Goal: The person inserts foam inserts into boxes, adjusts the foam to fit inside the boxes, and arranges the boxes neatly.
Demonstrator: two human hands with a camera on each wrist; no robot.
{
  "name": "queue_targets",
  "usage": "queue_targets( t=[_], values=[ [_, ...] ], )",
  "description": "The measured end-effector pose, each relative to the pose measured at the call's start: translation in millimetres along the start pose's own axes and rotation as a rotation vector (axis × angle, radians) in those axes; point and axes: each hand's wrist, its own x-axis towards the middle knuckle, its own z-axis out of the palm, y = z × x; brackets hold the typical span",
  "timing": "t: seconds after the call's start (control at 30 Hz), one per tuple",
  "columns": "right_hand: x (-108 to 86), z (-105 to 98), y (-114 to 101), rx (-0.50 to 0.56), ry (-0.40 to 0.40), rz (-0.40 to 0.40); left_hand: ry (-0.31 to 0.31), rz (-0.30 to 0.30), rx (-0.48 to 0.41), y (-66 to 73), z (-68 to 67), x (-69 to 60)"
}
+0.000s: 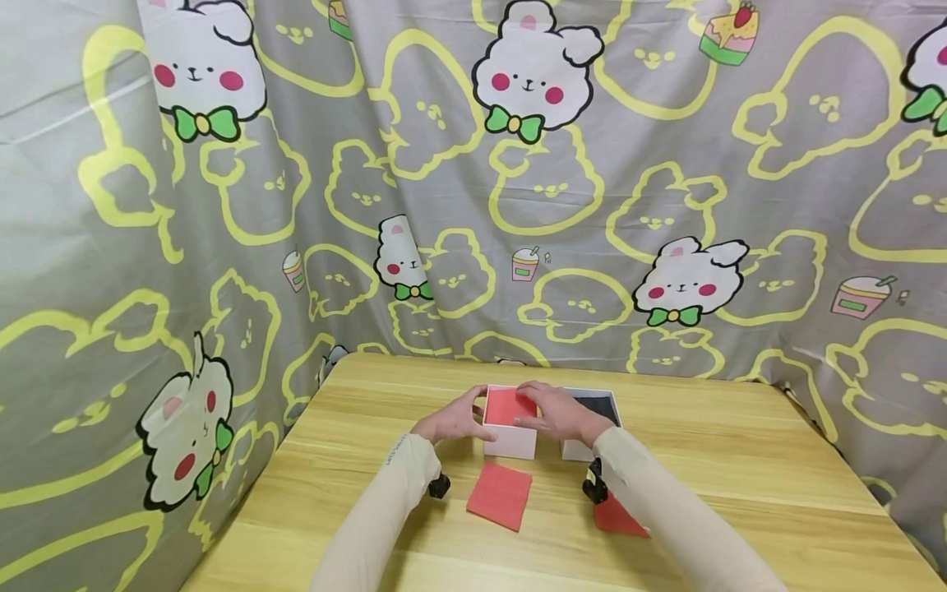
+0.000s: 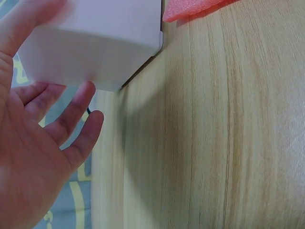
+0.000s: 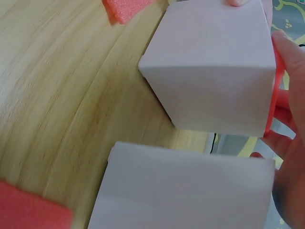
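Observation:
A white box (image 1: 509,442) stands on the table with a red foam sheet (image 1: 503,405) at its open top. My left hand (image 1: 460,417) grips the box from the left, its thumb on the front face and its fingers at the side; the left wrist view shows this hand (image 2: 43,129) closely. Over the top, my right hand (image 1: 558,411) touches the red sheet with its fingers. In the right wrist view the sheet's red edge (image 3: 274,95) shows along the rim, with the right hand (image 3: 293,119) against it, fingers spread.
Right of the gripped box stands a second white box (image 1: 577,450) with a dark inside (image 1: 598,407). One red foam piece (image 1: 500,495) lies in front of the boxes. Another red foam piece (image 1: 620,518) is partly under the right forearm. A patterned curtain (image 1: 459,205) hangs behind the table (image 1: 710,444).

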Motion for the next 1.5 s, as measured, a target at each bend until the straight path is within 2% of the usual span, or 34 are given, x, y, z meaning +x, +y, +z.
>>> queue_targets(
  t=[0.2,0.5,0.73,0.97,1.5],
  values=[
    [-5.2,-5.7,4.3,0.020,-0.004,0.040,0.009,-0.016,0.005,1.1,-2.7,0.4],
    [-0.9,-3.4,7.4,-0.042,0.003,0.018,0.011,-0.017,0.007,3.3,-2.1,1.6],
    [-4.4,-7.9,5.8,-0.047,0.000,0.017,0.011,-0.021,-0.004,2.1,-1.2,2.2],
    [-6.1,-9.1,6.7,-0.096,0.005,-0.006,0.003,-0.008,-0.018,-0.1,0.1,2.1],
    [-2.1,-5.3,4.9,-0.129,0.013,0.036,0.004,-0.013,-0.015,-0.4,1.2,1.8]
  ],
)
